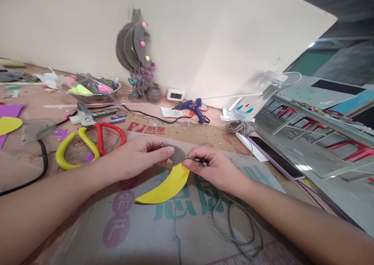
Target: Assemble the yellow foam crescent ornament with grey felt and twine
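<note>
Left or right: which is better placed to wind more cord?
Probably the right grip: it pinches the gray cord, while the left grip steadies the partly wrapped yellow crescent.

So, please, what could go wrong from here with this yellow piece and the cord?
The cord wrap might loosen if the left hand relaxes its pinch on the covered end of the yellow crescent.

The loose cord loops lie near the right forearm and could tangle or snag as the right hand pulls.

The glue gun lies beyond the hands; if it is hot, reaching there could burn fingers.
</note>
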Motion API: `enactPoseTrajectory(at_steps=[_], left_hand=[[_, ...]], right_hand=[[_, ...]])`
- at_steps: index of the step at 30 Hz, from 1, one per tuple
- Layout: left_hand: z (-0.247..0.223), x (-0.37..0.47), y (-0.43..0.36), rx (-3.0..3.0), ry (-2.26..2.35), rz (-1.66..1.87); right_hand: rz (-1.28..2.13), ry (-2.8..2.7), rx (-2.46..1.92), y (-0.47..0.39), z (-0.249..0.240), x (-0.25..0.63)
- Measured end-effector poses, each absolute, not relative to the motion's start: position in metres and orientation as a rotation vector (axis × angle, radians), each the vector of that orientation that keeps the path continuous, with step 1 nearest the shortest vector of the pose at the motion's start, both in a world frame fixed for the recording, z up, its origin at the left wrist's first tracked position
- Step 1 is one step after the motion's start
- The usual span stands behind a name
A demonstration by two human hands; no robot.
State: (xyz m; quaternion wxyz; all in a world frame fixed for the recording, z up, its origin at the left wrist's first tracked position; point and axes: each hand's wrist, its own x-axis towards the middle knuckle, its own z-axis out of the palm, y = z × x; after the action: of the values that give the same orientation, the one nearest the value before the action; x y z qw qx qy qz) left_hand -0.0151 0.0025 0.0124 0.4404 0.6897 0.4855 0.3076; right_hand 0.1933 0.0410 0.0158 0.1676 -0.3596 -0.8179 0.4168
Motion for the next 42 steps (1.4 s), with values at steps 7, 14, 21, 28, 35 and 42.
enactPoseTrajectory(at_steps=[7, 14, 21, 28, 35, 42], left_hand=[[0.015, -0.015, 0.002, 1.662, 1.216, 0.755], [0.015, -0.014, 0.002, 1.709, 1.237, 0.717], [0.015, -0.013, 0.001, 1.697, 1.302, 0.705], [0.015, -0.012, 0.000, 1.679, 1.309, 0.706], [0.014, -0.013, 0.001, 1.721, 1.268, 0.720], [0.011, -0.015, 0.001, 1.709, 1.251, 0.744]], right_hand=[[1.165, -2.337, -0.984, 0.041, 0.013, 0.193], [1.100, -2.370, -0.992, 0.040, 0.011, 0.192], [1.098, -2.330, -0.948, 0.039, 0.012, 0.193], [0.621, -2.341, -0.745, 0.038, 0.013, 0.206], [0.243, -2.542, -0.666, 0.043, 0.015, 0.204], [0.111, -2.640, -0.615, 0.045, 0.015, 0.205]])
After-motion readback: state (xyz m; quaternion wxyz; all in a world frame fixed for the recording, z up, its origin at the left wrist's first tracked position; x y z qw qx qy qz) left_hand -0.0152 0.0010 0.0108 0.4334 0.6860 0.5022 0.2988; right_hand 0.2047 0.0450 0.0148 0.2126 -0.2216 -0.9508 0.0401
